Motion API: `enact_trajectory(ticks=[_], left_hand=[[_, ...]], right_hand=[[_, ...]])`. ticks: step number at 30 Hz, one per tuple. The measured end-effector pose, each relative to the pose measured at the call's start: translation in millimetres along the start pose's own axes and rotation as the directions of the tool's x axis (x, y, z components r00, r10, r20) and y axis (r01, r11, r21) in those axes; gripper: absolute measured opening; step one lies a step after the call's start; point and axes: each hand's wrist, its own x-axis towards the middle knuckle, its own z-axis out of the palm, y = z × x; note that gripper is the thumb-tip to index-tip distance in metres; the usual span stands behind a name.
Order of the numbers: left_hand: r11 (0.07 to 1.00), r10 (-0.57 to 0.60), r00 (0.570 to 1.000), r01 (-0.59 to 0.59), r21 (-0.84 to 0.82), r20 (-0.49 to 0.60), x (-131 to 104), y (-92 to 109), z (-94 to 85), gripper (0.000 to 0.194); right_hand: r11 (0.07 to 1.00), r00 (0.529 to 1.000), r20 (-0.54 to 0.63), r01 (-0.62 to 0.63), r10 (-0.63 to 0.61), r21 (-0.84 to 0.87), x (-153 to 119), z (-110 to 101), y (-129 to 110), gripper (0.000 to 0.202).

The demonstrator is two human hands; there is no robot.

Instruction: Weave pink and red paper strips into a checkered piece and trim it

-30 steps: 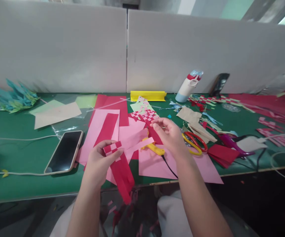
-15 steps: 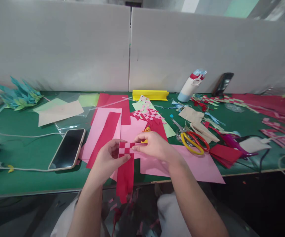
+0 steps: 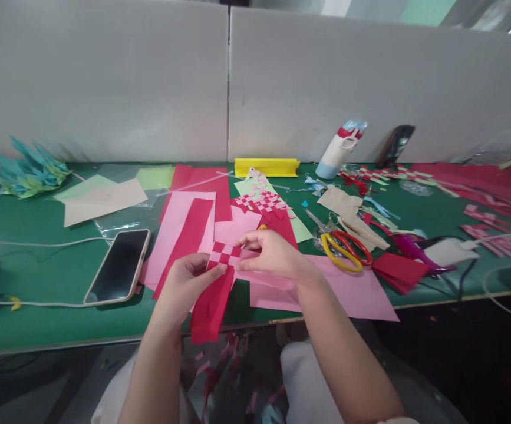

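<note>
Pinching a red-and-pink checked paper [image 3: 225, 252] in the left grip [image 3: 188, 284], thumb on top. Pinching its three o'clock side in the right grip [image 3: 273, 256]. Held up over the near side of the green counter [image 3: 43, 265], with red strips [image 3: 211, 309] hanging toward seven o'clock. Farther out: a phone [image 3: 117, 268] at nine, scissors [image 3: 327, 241] at three, a bottle [image 3: 337, 154] at two.

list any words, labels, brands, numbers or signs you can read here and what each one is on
None: no text can be read in this picture.
Woven pink-and-red paper: checks only, no writing visible.
Phone: dark screen, no text showing.
White bottle: no lettering can be made out.
White block at right: any print is too small or blurred.
</note>
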Motion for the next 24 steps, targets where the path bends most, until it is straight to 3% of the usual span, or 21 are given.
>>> enact_trajectory(ticks=[3, 7, 14, 20, 22, 24], left_hand=[[1.0, -0.01, 1.0, 0.011, 0.011, -0.029, -0.4, -0.6, -2.8, 0.033], [1.0, -0.013, 0.996, 0.011, -0.025, -0.087, -2.1, 1.8, -6.6, 0.032], [0.983, -0.036, 0.98, -0.001, -0.186, -0.195, -4.6, 5.8, -14.3, 0.035], [0.94, -0.013, 0.937, -0.109, -0.324, -0.35, -4.9, 6.6, -19.0, 0.031], [0.922, 0.008, 0.921, -0.157, -0.353, -0.389, -4.0, 6.2, -18.7, 0.03], [0.905, 0.03, 0.905, -0.205, -0.373, -0.425, -2.9, 5.9, -18.0, 0.03]], right_hand=[[0.999, 0.999, 0.011, -0.042, 0.042, -0.011, -0.4, -1.6, -0.6, 0.038], [1.0, 1.0, -0.001, -0.005, 0.005, 0.014, -1.5, -6.9, 1.2, 0.033], [0.991, 0.999, -0.045, 0.033, -0.027, 0.132, -3.6, -22.6, 15.4, 0.034], [0.951, 0.976, -0.22, 0.067, 0.001, 0.301, 3.1, -23.9, 24.3, 0.037], [0.909, 0.973, -0.219, 0.031, 0.066, 0.415, 5.9, -17.4, 26.3, 0.04], [0.872, 0.982, -0.142, -0.037, 0.121, 0.488, 6.5, -9.2, 26.7, 0.046]])
